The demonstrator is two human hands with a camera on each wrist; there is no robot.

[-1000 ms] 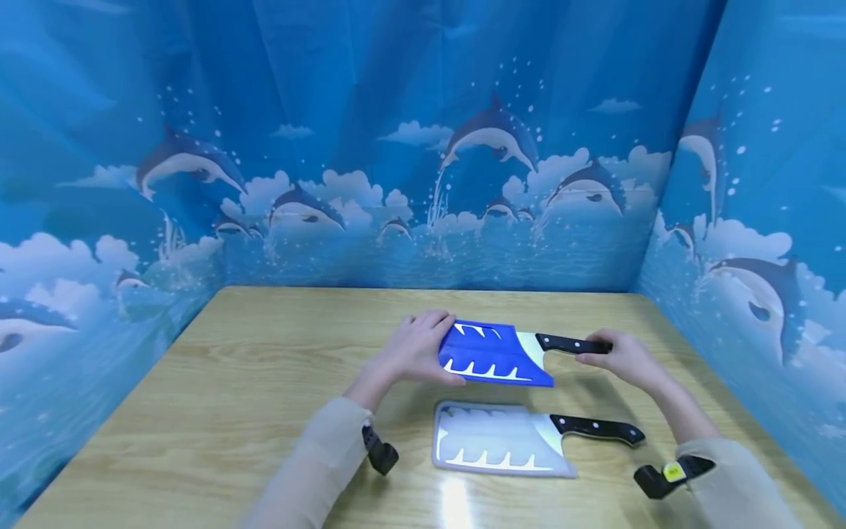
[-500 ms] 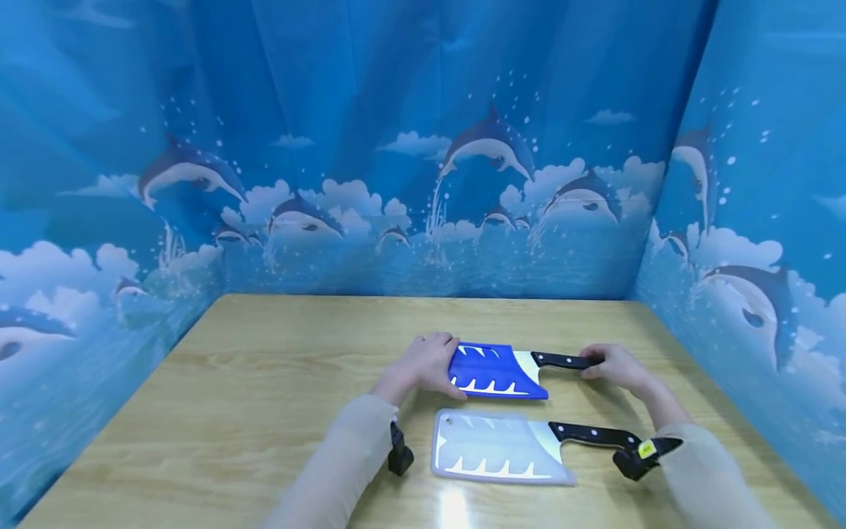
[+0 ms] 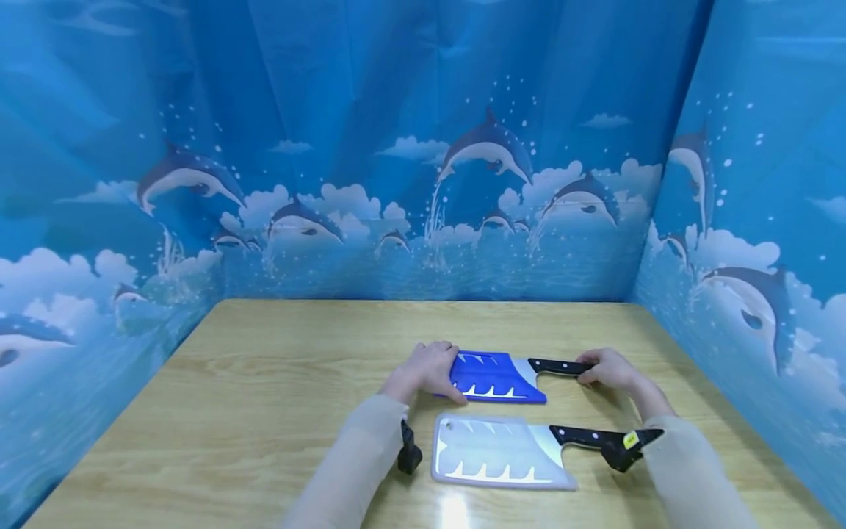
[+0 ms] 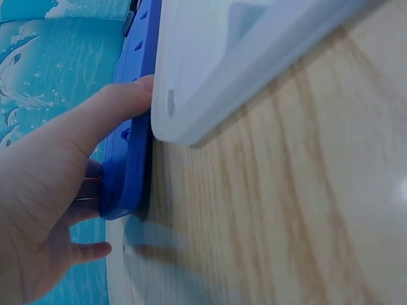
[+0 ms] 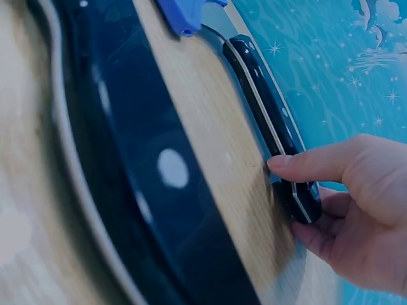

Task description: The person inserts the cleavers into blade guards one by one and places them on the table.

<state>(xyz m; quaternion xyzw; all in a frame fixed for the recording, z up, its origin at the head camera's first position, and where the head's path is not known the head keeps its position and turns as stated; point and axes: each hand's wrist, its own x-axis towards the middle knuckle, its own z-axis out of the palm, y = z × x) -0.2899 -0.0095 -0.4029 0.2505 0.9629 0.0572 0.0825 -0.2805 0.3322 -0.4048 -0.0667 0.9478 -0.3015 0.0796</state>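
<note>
A cleaver in a blue blade cover [image 3: 496, 378] lies level at the far side of the table, its black handle [image 3: 555, 366] pointing right. My left hand [image 3: 429, 367] grips the left end of the blue cover, thumb on the near edge and fingers behind, as the left wrist view shows. With thumb and fingers, my right hand [image 5: 356, 203] pinches the end of that black handle. Nearer to me lies a second cleaver in a clear whitish cover [image 3: 496, 452], parallel to the first. Its handle [image 3: 581, 437] is partly hidden behind the right wrist camera.
The wooden table [image 3: 264, 411] carries both cleavers right of its middle. Blue dolphin-print curtains [image 3: 423, 147] stand along the back and both sides. Black wrist cameras hang below each sleeve, the right one [image 3: 621, 452] overlapping the near cleaver's handle.
Both hands have lowered the blue-covered cleaver toward the table, slightly nearer the clear-covered one in view. The head view has tilted a little; the near cleaver stays in place.
</note>
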